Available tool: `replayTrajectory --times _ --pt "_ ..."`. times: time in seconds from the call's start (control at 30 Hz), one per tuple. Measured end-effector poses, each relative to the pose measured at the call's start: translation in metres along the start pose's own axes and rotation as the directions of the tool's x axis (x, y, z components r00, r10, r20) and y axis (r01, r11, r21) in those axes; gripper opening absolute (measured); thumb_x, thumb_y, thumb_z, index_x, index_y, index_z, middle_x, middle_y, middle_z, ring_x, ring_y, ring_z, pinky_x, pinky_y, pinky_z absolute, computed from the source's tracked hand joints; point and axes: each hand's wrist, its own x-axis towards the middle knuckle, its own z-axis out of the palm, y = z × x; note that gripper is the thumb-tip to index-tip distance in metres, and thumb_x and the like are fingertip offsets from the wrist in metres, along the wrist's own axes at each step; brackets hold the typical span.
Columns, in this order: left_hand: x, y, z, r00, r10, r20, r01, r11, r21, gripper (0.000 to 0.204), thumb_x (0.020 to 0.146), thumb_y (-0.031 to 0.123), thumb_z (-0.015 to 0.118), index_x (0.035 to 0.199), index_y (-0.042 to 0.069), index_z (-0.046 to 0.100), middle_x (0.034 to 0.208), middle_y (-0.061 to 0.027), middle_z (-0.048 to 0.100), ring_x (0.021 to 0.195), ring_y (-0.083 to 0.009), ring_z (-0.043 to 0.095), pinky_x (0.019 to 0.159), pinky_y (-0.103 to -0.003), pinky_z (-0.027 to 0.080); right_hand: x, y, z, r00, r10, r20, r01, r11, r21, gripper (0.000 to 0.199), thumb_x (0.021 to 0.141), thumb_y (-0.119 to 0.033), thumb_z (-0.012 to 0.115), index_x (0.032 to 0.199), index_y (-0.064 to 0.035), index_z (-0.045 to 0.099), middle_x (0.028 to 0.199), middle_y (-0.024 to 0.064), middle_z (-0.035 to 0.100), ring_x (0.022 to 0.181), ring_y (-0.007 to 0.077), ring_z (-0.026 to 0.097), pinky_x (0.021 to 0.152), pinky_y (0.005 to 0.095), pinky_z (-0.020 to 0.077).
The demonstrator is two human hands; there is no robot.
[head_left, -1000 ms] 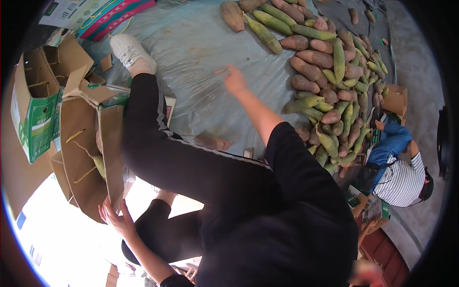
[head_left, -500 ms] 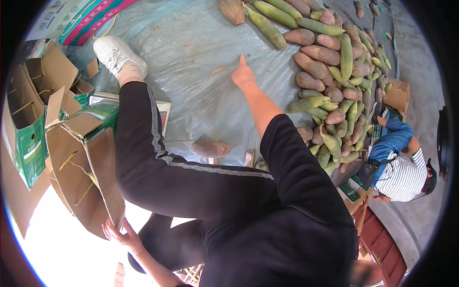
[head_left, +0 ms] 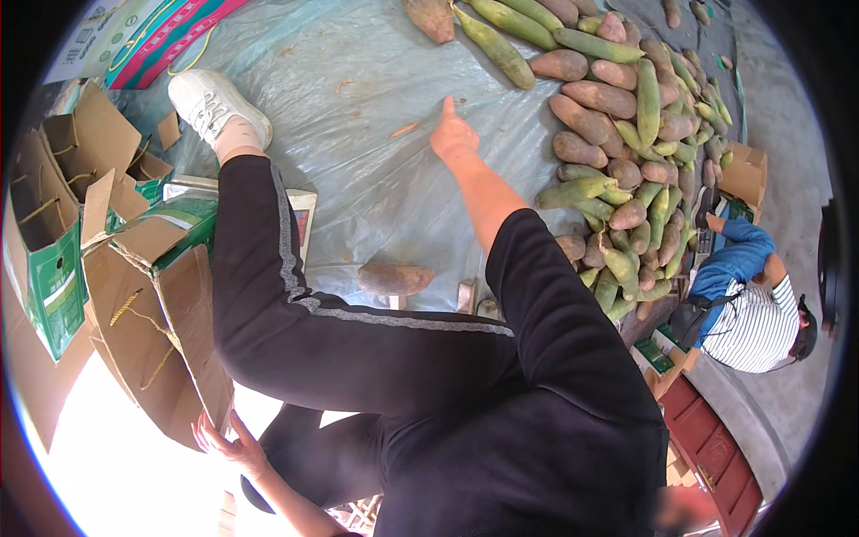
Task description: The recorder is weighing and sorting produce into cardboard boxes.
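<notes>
Since the earlier frame our right hand (head_left: 454,136) had slid further out over the clear plastic sheet (head_left: 358,116) on the floor, toward the long heap of brown and green tuber-like produce (head_left: 626,143), and the view had swung so the white sneaker (head_left: 213,106) sat higher and closer to the left. That hand was empty, its grip open, one finger stretched forward and the rest loosely curled, hovering near the sheet with bare plastic between it and the nearest brown piece (head_left: 560,64). Our left hand (head_left: 225,440) was spread flat, fingers splayed and holding nothing, against the lower edge of the open brown cardboard box with green printed sides (head_left: 157,295).

To do this reach well, we judged, we needed to lean a little more from the hip, keep the left palm braced on the box so it stayed put, and take a piece from the near edge of the heap rather than from under others, so nothing rolled.

The produce looked elongated and tapered, some skins dusty reddish-brown, others dull green, piled loosely in a band along the right of the sheet. One brown piece (head_left: 395,278) lay alone beside our black-trousered knee (head_left: 295,304). A person in a striped top (head_left: 752,322) crouched beyond the heap.
</notes>
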Motion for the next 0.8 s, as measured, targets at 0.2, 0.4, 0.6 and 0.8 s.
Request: replayTrajectory --times 0.2,0.4,0.6,0.8 --pt "0.003 0.003 -0.002 1.000 -0.006 0.021 0.006 1.000 -0.004 0.044 0.085 0.025 0.062 0.121 0.003 0.051 0.115 -0.0117 0.055 0.116 -0.0371 0.043 0.099 -0.050 0.034 0.001 0.004 0.004 0.999 -0.034 0.021 0.036 0.989 -0.142 0.076 0.083 -0.014 0.049 0.147 -0.0124 0.007 0.109 0.0097 0.065 0.102 0.0234 0.062 0.086 0.0331 0.0464" --pt "-0.001 -0.001 0.000 1.000 0.002 0.011 -0.002 1.000 0.005 0.043 0.085 0.025 0.062 0.121 0.003 0.051 0.115 -0.0120 0.055 0.116 -0.0373 0.043 0.099 -0.050 0.034 -0.005 0.003 0.008 0.999 -0.043 0.023 0.045 0.993 -0.106 0.076 0.083 -0.013 0.048 0.147 -0.0117 0.007 0.112 0.0107 0.064 0.102 0.0244 0.062 0.086 0.0331 0.0469" --pt "0.000 0.002 -0.001 1.000 0.003 0.015 -0.003 1.000 -0.010 0.043 0.084 0.024 0.062 0.120 0.002 0.051 0.115 -0.0122 0.056 0.115 -0.0375 0.044 0.099 -0.050 0.034 0.000 0.009 0.007 0.998 -0.066 0.004 0.066 0.993 -0.100 0.075 0.083 -0.014 0.048 0.147 -0.0130 0.009 0.114 0.0116 0.062 0.103 0.0247 0.062 0.087 0.0341 0.0470" --pt "0.004 0.007 -0.005 1.000 0.010 0.010 -0.010 1.000 0.009 0.041 0.085 0.022 0.062 0.119 0.002 0.052 0.112 -0.0125 0.056 0.111 -0.0357 0.048 0.099 -0.050 0.035 -0.010 0.016 0.007 0.992 -0.129 0.007 0.129 0.987 -0.096 0.066 0.082 -0.011 0.049 0.143 -0.0172 0.025 0.111 0.0135 0.063 0.103 0.0267 0.061 0.087 0.0360 0.0469"
